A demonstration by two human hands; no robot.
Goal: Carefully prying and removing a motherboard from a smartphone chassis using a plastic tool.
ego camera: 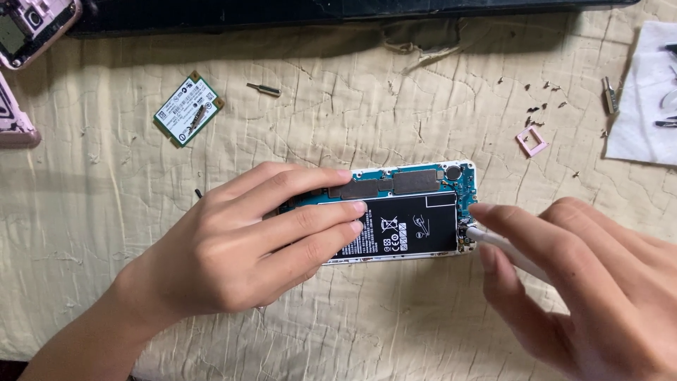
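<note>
An opened phone [423,185] lies on the cream quilted cloth [352,120], its blue circuit board and black battery [416,224] exposed. My left hand [247,240] rests flat on the phone's left half, fingers spread over the battery and board, pressing it down. My right hand [585,282] grips a thin white tool [504,247] like a pen; its tip touches the board at the phone's right end, beside the battery.
A small green circuit card [188,108] and a screwdriver bit [264,89] lie at the upper left. A pink tray piece [531,140] and several tiny screws sit at the upper right, near a white tissue [645,92]. A pink phone shell [32,28] is at the top left corner.
</note>
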